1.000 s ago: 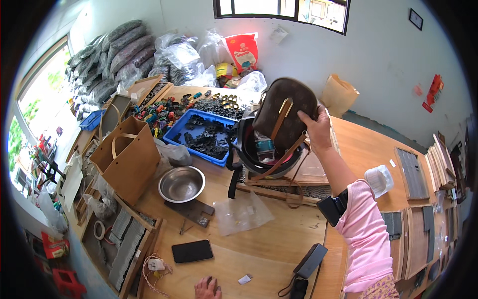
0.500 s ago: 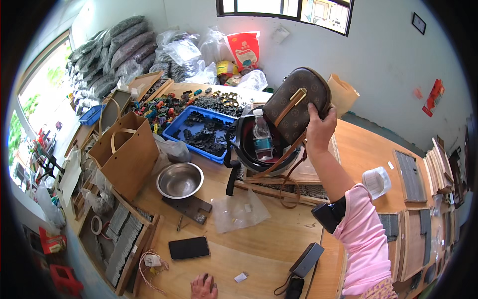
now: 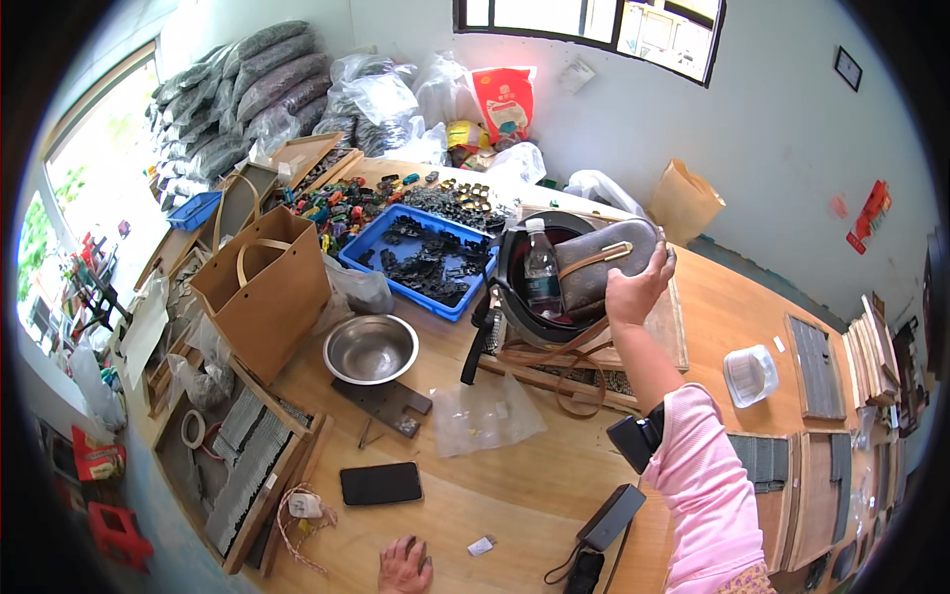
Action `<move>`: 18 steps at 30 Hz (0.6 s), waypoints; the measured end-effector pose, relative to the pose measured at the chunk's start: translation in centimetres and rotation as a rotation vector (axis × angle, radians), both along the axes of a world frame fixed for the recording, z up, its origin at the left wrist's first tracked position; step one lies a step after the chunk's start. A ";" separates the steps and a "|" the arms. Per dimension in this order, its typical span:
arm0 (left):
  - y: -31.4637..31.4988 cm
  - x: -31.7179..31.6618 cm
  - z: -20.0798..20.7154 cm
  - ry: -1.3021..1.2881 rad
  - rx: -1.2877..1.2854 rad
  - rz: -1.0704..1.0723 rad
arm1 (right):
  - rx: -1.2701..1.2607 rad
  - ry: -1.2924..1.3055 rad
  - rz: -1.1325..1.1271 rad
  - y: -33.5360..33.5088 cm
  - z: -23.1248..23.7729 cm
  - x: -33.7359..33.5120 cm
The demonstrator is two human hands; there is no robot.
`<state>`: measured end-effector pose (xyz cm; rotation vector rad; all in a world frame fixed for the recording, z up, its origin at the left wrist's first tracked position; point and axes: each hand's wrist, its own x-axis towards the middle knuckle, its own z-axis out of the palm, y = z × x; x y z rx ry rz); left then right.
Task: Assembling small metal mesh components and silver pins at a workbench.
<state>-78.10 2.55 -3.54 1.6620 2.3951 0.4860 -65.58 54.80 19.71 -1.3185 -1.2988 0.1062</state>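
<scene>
- Brown bag has dipped, long axis slanting up toward the right.
- Right hand: fingers clamped on it.
- Left hand: fingers slightly apart on counter.
- Pale wall behind.

- Bag: grey-brown with a small repeating motif
- Strap: tan
- Clasp: gold-coloured
- Bottle: clear
- Label: blue-green
- Sleeve: pink
- Cloth: speckled, yellowish
- Tray: bright blue
- Pieces: black
- Bowl: silver
- Tote: plain tan
- Phone: black
- Cord: flecked pink and white
- Window frame: black
</scene>
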 end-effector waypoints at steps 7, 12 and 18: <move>0.0 -0.1 -0.3 -0.003 -0.016 -0.002 | 0.036 -0.245 0.017 -0.4 1.2 1.7; -0.1 -0.2 0.2 -0.018 -0.021 -0.001 | 0.032 -0.492 0.079 -2.1 3.0 0.1; -0.4 -0.5 -0.9 -0.054 0.004 -0.020 | -0.170 -0.596 0.607 -0.5 0.7 -5.9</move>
